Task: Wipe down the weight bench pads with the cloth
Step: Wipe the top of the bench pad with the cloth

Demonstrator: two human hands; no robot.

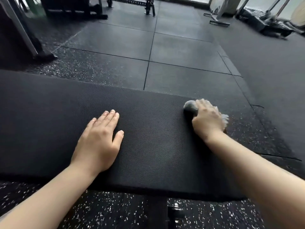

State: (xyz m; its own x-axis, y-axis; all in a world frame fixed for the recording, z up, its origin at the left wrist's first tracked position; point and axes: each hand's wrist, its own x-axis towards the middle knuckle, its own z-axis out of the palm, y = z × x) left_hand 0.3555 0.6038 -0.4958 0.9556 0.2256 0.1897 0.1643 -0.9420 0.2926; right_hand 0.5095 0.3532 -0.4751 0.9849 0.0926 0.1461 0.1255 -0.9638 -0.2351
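Nearest, at seven o'clock, left hand lies flat, fingers straight and together, on the bench pad (firm, textured, likely grippy). At two o'clock, right hand has its fingers clamped around the cloth: soft, light, best bunched in the palm.

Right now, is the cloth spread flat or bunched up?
Bunched up: the cloth bulges as a wad from under the right hand gripping it.

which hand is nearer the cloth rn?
Right. The right hand holds the grey cloth at the bench pad's far right corner; the left hand rests flat on the pad, well apart from the cloth.
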